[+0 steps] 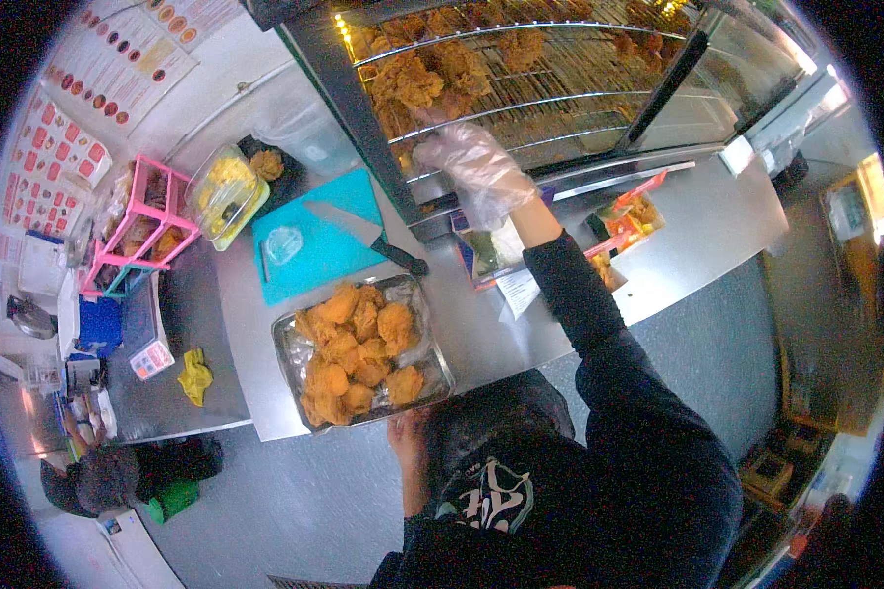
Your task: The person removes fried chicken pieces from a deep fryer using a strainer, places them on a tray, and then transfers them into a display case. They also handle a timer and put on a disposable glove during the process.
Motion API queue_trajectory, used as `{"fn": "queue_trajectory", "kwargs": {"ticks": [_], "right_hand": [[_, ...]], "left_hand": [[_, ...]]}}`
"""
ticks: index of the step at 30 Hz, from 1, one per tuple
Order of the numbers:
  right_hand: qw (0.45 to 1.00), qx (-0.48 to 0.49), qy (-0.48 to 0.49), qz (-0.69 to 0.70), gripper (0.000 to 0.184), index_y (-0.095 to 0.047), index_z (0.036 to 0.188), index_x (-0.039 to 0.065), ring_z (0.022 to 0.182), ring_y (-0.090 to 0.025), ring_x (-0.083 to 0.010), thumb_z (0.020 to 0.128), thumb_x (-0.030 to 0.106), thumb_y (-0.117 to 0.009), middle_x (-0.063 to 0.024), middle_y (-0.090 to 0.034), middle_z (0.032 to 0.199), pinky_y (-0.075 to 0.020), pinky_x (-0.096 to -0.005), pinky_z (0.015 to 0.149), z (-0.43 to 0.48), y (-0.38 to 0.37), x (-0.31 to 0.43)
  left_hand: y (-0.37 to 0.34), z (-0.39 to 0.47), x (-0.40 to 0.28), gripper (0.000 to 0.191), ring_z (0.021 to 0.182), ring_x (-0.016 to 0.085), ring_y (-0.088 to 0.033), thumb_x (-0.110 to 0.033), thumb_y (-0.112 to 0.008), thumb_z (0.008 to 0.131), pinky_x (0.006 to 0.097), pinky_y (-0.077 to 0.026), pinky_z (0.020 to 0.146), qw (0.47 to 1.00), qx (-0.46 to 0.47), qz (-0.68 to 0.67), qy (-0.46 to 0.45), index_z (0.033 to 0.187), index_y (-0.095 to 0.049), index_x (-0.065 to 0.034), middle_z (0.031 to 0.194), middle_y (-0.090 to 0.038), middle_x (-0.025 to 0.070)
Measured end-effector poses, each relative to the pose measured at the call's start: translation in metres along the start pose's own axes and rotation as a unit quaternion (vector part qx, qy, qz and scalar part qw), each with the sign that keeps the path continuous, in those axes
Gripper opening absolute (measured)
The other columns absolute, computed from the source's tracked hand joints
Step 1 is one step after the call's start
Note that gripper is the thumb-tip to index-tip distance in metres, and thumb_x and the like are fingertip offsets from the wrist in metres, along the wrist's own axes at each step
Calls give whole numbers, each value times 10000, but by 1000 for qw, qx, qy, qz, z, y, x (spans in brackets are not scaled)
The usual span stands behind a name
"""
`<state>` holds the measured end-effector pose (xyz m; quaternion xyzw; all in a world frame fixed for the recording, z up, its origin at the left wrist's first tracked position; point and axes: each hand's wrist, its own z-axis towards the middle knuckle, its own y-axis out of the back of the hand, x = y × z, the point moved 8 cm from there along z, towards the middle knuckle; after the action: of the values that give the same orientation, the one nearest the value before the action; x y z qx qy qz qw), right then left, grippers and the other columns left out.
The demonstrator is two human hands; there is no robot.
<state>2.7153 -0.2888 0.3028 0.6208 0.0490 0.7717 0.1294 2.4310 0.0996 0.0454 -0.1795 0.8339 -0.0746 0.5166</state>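
Observation:
My right hand, in a clear plastic glove, reaches into the glass-fronted heated display cabinet. Its fingertips are close to fried chicken pieces on the wire rack; whether they grip one is unclear. My left hand is bare and sits by the near edge of a metal tray. How its fingers lie, and whether they touch the rim, cannot be made out. A heap of fried chicken fills much of that tray.
Beyond the tray, a knife lies on a blue cutting board, its black handle past the board's edge. Open food boxes stand right of my forearm. A pink rack and yellow cloth are left. Another person is lower left.

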Motion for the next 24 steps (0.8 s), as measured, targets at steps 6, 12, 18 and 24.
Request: {"fn": "queue_trajectory", "kwargs": {"ticks": [6, 12, 18, 24], "right_hand": [[801, -65, 187, -565, 349, -610, 1189, 122, 1027, -597, -360, 928, 331, -510, -173, -600, 1189, -477, -434, 894, 11, 18, -9], [896, -57, 145, -417, 369, -604, 1220, 111, 1139, -557, -303, 858, 183, -603, -94, -612, 1222, -434, -378, 999, -49, 47, 13], [899, -308, 166, -264, 331, -681, 1070, 64, 1023, -621, -314, 844, 305, -658, -145, -670, 1075, -477, -397, 927, -38, 104, 85], [826, -272, 204, -450, 352, -669, 1129, 101, 1074, -600, -338, 873, 339, -628, -166, -655, 1117, -460, -387, 956, -2, 75, 106]], "left_hand": [[8, -1, 3, 138, 889, 232, -635, -80, -583, 923, 351, -539, 810, 1000, -14, -17, -5, 1013, -491, -30, 1014, -633, 140], [9, 2, 5, 144, 874, 215, -629, -104, -620, 913, 349, -533, 820, 1000, 0, 15, -2, 985, -508, -48, 1011, -633, 122], [8, -3, 8, 122, 828, 192, -620, -94, -618, 912, 347, -526, 806, 1000, -29, 1, 10, 966, -514, -57, 915, -631, 85], [10, 3, 3, 180, 733, 168, -584, -158, -612, 928, 327, -518, 717, 995, 19, -100, -3, 1009, -492, -52, 830, -597, 62]]}}
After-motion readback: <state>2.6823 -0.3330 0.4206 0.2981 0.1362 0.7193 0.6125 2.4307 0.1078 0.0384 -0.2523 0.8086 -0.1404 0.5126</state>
